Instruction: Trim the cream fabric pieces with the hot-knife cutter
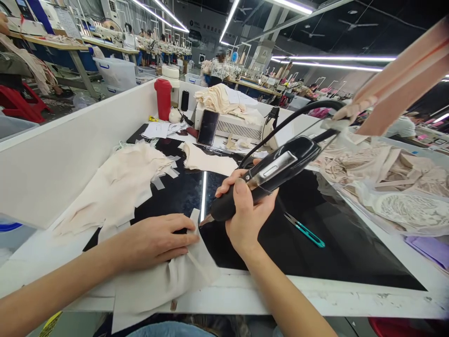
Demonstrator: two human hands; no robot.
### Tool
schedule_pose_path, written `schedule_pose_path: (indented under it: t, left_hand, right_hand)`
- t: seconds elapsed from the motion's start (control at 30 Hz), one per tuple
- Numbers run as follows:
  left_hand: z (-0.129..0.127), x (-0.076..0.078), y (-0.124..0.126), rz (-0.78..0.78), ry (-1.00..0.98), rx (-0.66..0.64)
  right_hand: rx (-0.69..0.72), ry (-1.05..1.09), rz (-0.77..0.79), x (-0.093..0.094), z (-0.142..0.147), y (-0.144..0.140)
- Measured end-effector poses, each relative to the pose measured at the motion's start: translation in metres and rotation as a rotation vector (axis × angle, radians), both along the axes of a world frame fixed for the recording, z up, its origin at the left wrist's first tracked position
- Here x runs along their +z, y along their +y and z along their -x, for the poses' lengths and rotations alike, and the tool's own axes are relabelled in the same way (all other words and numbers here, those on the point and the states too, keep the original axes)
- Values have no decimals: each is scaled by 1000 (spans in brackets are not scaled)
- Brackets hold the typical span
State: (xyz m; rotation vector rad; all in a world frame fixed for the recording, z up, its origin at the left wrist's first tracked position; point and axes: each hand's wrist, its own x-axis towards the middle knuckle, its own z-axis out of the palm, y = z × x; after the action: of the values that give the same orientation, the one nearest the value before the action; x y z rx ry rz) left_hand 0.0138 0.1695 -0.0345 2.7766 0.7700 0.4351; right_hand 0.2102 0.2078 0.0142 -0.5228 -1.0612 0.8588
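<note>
Fabric lies beneath the left hand, spread loosely open; the right hand wraps a black tool, tip perhaps touching fabric.

We have cloth under our left hand, snips right of our right hand, and a phone beyond both.

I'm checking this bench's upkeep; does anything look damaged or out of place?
Small dark marks stand out against the pale front edge of the white table toward the right, possibly wear. Also, the pale cream cloth under the left hand overhangs that edge.
</note>
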Motion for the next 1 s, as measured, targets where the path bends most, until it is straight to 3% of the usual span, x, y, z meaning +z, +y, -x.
schedule_pose_path:
  t: [0.3,0.43,0.6,0.8,1.0]
  left_hand:
    - [-3,1,2,173,-142,161]
    - [-10,3,4,154,-154,219]
    - [-13,4,3,98,-72,193]
    - [-16,17,-3,83,2,205]
    - [-11,24,3,88,-67,392]
  right_hand:
    - [-157,-110,55,4,-23,0]
    - [-204,-180,35,4,-41,0]
    - [-273,-386,26,8,-67,2]
    - [-397,-631,13,17,-96,-2]
    - [-374,-890,87,-1,-133,-2]
